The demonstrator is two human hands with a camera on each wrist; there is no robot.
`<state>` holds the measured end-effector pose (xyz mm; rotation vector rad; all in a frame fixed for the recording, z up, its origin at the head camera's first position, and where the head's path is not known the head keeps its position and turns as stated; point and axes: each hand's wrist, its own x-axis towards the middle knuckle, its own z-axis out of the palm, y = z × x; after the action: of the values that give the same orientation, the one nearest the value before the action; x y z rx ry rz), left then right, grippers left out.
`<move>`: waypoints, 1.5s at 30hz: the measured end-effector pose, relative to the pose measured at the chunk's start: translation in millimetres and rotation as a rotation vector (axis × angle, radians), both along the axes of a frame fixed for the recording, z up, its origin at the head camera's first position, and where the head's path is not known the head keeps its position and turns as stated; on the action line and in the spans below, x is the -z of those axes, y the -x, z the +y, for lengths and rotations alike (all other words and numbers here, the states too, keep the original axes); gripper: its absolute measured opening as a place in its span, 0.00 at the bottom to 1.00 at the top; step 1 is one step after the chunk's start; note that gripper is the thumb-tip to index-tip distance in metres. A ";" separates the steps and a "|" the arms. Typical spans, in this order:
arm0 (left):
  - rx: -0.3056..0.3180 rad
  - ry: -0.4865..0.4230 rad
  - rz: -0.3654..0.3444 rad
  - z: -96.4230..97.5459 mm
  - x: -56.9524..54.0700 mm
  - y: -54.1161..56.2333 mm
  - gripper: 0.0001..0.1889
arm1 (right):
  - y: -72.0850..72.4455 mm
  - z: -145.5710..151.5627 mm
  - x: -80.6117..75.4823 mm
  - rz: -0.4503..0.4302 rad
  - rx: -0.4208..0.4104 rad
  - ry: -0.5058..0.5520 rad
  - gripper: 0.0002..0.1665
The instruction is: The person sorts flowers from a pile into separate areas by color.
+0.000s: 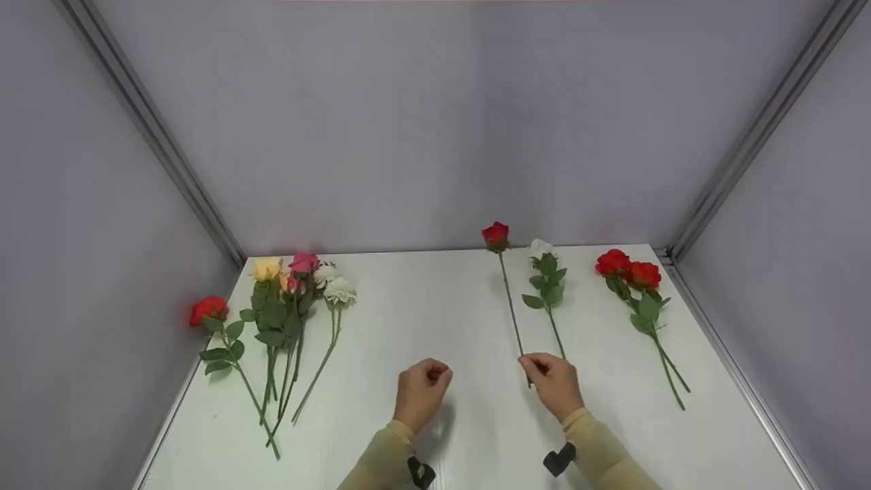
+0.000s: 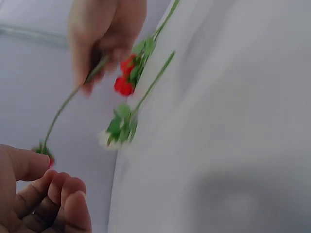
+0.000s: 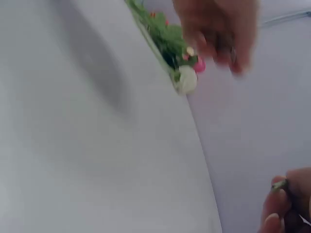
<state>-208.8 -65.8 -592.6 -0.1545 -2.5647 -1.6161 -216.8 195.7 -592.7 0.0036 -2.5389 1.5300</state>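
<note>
My right hand (image 1: 552, 382) pinches the lower stem of a red rose (image 1: 496, 236) between thumb and fingers. That rose points away from me, its long stem bare of leaves. The cut end of the stem (image 3: 279, 185) pokes out at the fingertips in the right wrist view. Just right of it lies a white rose (image 1: 542, 249) with green leaves, its lower stem hidden behind my right hand. My left hand (image 1: 422, 391) hovers over the middle of the table, loosely curled and holding nothing; in the left wrist view its thumb (image 2: 36, 165) stands apart from the fingers.
Two red flowers (image 1: 629, 269) lie crossed on the right of the white table (image 1: 408, 306). Over on the left are yellow, pink and white flowers (image 1: 339, 291), plus a red one (image 1: 208, 311) by the edge. Grey walls (image 1: 381, 129) enclose the table.
</note>
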 end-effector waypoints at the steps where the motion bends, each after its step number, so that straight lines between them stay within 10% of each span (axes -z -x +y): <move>1: -0.024 0.018 0.014 -12.0 -0.3 1.6 0.03 | 1.3 11.1 -1.4 0.011 0.014 -0.022 0.08; 8: -0.315 0.256 0.086 -116.1 1.5 7.7 0.03 | 11.3 95.7 -13.2 0.064 0.169 -0.255 0.11; 20: -0.590 0.462 -0.117 -250.1 20.6 -16.3 0.14 | 14.3 196.5 -13.4 -0.002 0.352 -0.506 0.17; 26: -0.583 0.465 -0.204 -267.9 36.7 -14.3 0.17 | 11.5 219.0 -2.4 -0.125 0.411 -0.527 0.18; 45: -0.520 0.498 -0.177 -260.9 60.8 8.5 0.13 | 16.3 234.1 19.6 -0.286 0.384 -0.568 0.20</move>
<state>-217.3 -326.7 -653.4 0.5911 -2.7598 -0.8318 -233.1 429.8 -612.3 -0.6248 -2.8774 0.6831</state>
